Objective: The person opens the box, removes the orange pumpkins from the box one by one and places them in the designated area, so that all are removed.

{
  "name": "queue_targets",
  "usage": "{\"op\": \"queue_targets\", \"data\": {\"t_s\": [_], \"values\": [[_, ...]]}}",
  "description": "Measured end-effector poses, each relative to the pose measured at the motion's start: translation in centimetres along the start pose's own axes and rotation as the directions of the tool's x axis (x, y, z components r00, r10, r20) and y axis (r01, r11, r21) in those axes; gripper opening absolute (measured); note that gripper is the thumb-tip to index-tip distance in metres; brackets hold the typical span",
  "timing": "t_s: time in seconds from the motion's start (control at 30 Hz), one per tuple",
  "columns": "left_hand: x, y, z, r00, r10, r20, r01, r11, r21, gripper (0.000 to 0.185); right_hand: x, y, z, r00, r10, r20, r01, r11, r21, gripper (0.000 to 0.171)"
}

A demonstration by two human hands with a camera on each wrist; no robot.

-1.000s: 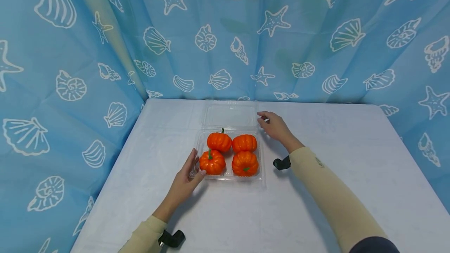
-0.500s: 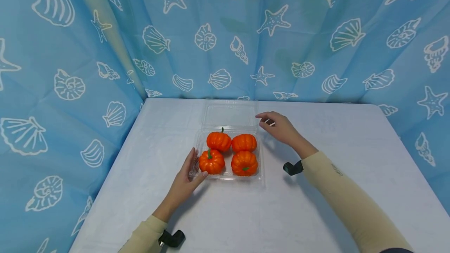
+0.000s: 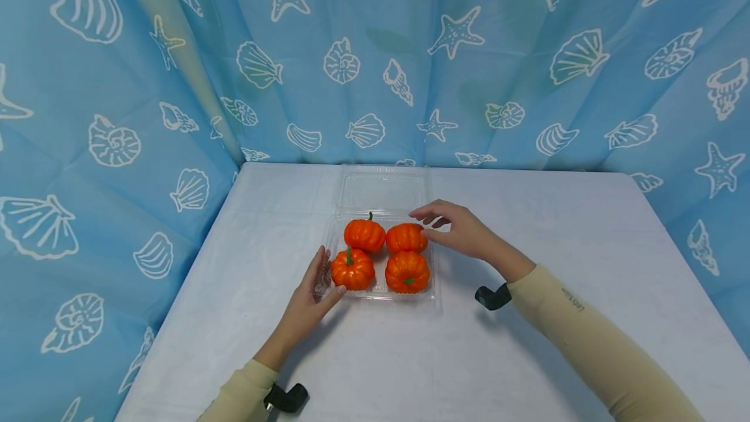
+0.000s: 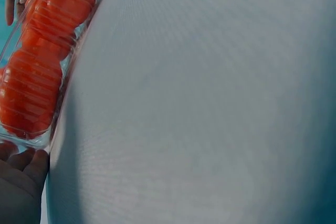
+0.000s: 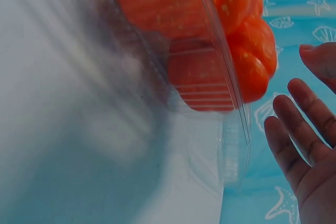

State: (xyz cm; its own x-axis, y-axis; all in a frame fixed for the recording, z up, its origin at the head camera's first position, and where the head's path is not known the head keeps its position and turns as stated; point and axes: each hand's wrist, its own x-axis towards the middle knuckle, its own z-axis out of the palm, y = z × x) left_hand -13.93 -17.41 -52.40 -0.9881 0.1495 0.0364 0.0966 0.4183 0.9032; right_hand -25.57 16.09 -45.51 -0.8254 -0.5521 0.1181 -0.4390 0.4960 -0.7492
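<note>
While our left hand (image 3: 313, 288) is bracing the clear clamshell tray (image 3: 435, 292) on the table with straight fingers, our right hand (image 3: 457, 230), fingers spread, is hovering seemingly just over the back-right pumpkin (image 3: 406, 238); the lid (image 3: 382, 191) is lying open, four pumpkins inside.

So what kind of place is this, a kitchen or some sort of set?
Most likely a staged recording booth, not a kitchen: a blue seashell-print curtain encloses a white-covered table, which bears only a clear clamshell box holding four small orange pumpkins.

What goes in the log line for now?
left hand: braces tray | right hand: open, over far-right pumpkin | lid: open
</note>
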Motion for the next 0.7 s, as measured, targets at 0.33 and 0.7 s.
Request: {"op": "queue_targets", "data": {"t_s": [0.33, 0.7], "values": [[0.0, -0.1, 0.0, 1.0, 0.0, 0.005, 0.0, 1.0, -0.008, 0.092, -0.4, -0.6, 0.9, 0.999, -0.038, 0.022, 0.038, 0.999, 0.017, 0.036], [0.0, -0.2, 0.0, 1.0, 0.002, 0.004, -0.001, 1.0, -0.015, 0.092, -1.7, -1.7, 1.3, 0.991, -0.049, 0.127, 0.045, 0.999, 0.028, 0.039]]}}
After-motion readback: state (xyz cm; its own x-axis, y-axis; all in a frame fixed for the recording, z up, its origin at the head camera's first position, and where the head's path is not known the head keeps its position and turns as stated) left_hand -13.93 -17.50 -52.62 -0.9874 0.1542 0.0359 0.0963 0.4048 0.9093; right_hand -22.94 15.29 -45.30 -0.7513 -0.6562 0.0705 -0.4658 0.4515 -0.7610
